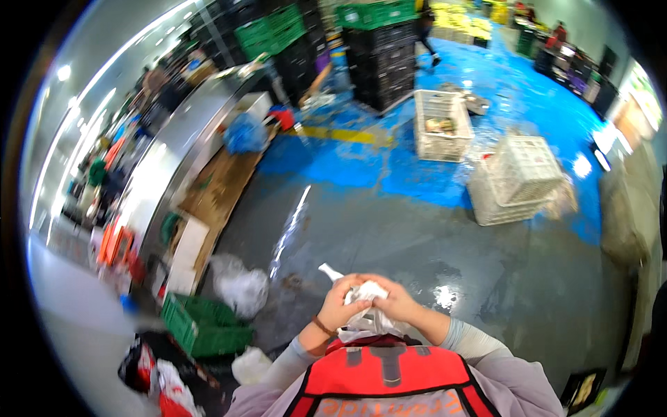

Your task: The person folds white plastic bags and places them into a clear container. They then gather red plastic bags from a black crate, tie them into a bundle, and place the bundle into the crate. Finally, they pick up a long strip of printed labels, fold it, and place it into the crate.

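Observation:
In front of my chest, both hands are closed round a crumpled white thing (372, 290), soft like cloth or thin plastic. My left hand (338, 306) grips its left side, and a narrow white end pokes out beyond the fingers. From the other side my right hand (397, 303) wraps it, the fingertips of both hands close together. More white material hangs below the hands against the red apron (389, 368). The fingers cover much of the thing, so its exact kind cannot be told.
White crates (514, 181) stand ahead right, another white crate (443, 125) farther off. Left are a metal counter (163, 149), a clear plastic bag (240, 286) and a green crate (201, 323). Stacked dark crates (381, 62) stand far ahead. The grey floor (375, 229) has wet, shiny patches.

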Available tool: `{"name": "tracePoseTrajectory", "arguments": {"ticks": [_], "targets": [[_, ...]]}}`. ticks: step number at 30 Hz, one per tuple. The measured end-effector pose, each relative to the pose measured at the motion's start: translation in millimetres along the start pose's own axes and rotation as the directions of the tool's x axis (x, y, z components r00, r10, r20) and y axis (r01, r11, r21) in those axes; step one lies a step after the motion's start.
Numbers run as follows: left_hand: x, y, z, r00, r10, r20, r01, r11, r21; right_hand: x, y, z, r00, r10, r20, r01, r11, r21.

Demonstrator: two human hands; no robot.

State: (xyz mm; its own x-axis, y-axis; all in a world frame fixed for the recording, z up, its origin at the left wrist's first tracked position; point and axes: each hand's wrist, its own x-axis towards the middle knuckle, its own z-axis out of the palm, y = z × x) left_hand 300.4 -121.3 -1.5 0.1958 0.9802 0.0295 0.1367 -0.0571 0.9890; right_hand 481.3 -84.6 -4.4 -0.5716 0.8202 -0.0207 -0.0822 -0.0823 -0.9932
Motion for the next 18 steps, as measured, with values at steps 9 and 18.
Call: {"name": "tracePoseTrajectory", "arguments": {"ticks": [9,18], "targets": [[-57,-12,-41,0.961,-0.274,-0.028,0.176,0.691,-0.701,99,-44,120,0.977,0.158,0.146,-0.210,0.844,0.493],[-112,-61,-195,0.650,-0.097,-0.754,-0.174,0.946,-0.272,210,6,270,0.792,0.027,0.609,0.098,0.980,-0.172]]}}
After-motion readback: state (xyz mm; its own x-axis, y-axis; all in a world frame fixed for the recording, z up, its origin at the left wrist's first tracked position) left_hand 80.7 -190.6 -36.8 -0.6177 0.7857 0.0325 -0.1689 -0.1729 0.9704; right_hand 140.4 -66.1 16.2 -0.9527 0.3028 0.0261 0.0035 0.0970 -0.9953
